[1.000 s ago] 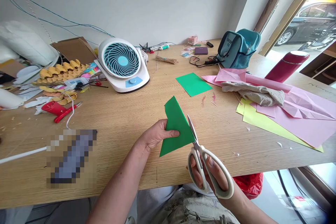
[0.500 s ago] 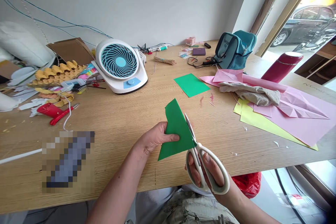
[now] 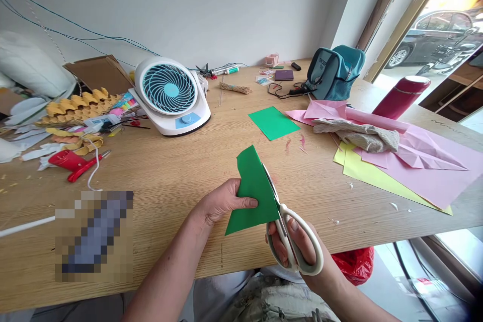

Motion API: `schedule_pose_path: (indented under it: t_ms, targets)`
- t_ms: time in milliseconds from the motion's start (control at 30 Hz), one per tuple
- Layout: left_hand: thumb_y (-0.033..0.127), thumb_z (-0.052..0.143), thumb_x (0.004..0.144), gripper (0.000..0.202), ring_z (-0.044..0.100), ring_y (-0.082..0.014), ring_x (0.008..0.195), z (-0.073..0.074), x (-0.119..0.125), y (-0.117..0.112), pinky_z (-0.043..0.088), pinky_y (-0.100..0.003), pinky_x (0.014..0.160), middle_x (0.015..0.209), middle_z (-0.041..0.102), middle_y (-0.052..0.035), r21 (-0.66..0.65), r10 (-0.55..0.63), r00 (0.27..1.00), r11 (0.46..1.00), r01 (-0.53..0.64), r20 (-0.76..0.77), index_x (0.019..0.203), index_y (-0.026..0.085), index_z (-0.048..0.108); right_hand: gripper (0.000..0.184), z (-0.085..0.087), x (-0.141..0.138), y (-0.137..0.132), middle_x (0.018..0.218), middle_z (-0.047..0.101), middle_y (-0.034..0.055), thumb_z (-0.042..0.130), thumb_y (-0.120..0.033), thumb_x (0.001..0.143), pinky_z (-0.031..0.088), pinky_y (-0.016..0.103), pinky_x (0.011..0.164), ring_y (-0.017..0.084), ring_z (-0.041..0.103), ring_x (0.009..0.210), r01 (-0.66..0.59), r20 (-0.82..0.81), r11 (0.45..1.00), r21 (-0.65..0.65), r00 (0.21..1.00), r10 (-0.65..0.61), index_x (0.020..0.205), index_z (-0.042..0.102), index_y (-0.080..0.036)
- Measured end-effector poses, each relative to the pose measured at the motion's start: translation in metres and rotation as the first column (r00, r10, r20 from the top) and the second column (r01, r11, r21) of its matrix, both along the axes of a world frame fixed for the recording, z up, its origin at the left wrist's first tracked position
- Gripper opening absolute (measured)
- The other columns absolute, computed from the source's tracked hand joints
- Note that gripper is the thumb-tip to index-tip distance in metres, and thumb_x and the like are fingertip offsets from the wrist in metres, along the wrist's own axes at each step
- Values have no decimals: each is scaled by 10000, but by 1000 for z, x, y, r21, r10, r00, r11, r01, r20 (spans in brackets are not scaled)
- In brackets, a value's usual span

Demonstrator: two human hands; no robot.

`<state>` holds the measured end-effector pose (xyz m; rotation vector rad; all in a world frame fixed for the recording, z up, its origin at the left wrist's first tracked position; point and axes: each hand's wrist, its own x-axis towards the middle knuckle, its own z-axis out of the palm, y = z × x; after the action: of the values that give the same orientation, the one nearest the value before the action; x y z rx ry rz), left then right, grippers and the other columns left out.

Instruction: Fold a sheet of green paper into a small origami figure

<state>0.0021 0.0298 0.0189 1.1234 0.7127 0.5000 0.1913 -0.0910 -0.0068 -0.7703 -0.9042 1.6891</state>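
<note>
My left hand (image 3: 230, 200) is closed on a dark green sheet of paper (image 3: 253, 181), its thumb lying flat across the front. Scissors with white handles (image 3: 298, 241) are in my right hand (image 3: 296, 246), thumb and fingers through the loops. The blades are at the sheet's right edge, running up along it; one blade is partly hidden by the paper. Behind the held piece, a square of brighter green paper (image 3: 273, 123) lies flat on the wooden table (image 3: 181, 166).
A white fan (image 3: 171, 95) stands at the back left, near a red glue gun (image 3: 75, 162) with a cable. Pink paper (image 3: 430, 171), yellow paper (image 3: 377, 181), a grey cloth (image 3: 358, 133), a red flask (image 3: 402, 96) and a teal bag (image 3: 334, 73) occupy the right side.
The scissors' blades and handles have drawn closer together at the paper's right edge. My left hand keeps its hold on the sheet. The whole view has shifted slightly.
</note>
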Motion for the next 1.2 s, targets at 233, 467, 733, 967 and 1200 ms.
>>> schedule_pose_path:
  t_ms: [233, 467, 733, 967, 1200]
  targets:
    - [380, 950, 630, 456, 759, -281, 975, 0, 1, -1, 583, -346, 892, 1073, 800, -118, -22, -16, 1000, 1000, 16, 10, 988, 143, 797, 551, -2, 0, -3, 594, 544, -3, 485, -688, 962, 341, 266, 503, 118, 439, 519, -20, -16, 1000, -8, 1000, 20, 997, 660, -167]
    - [411, 946, 633, 449, 760, -266, 886, 1, 6, -6, 581, -330, 844, 912, 808, -107, -32, -79, 997, 996, 79, -4, 956, 137, 798, 512, 7, -3, 1, 645, 533, 14, 409, -659, 995, 347, 301, 543, 135, 417, 551, -25, -39, 998, 51, 999, 27, 815, 578, -210]
    - [378, 945, 637, 491, 753, -281, 979, -6, 6, -6, 581, -335, 881, 1087, 796, -118, -23, -82, 997, 996, 82, -6, 1045, 149, 794, 539, 1, -3, 1, 575, 481, 9, 406, -651, 1003, 293, 334, 544, 149, 383, 536, 18, 34, 999, 45, 999, -20, 692, 540, -231]
    - [384, 935, 654, 406, 747, -264, 944, -1, 6, -9, 575, -320, 861, 942, 806, -99, -15, -129, 992, 992, 129, -13, 952, 146, 796, 501, 0, -3, 3, 581, 521, 4, 476, -683, 964, 319, 316, 519, 141, 406, 528, 25, -38, 1000, 1, 999, -25, 756, 557, -234]
    - [407, 942, 636, 426, 734, -246, 903, 1, 6, -9, 572, -311, 837, 963, 802, -94, -10, -132, 991, 991, 132, -36, 949, 153, 804, 512, -1, -3, 6, 536, 496, -10, 517, -657, 962, 289, 293, 491, 113, 382, 491, 44, -33, 999, -14, 998, -44, 697, 526, -218]
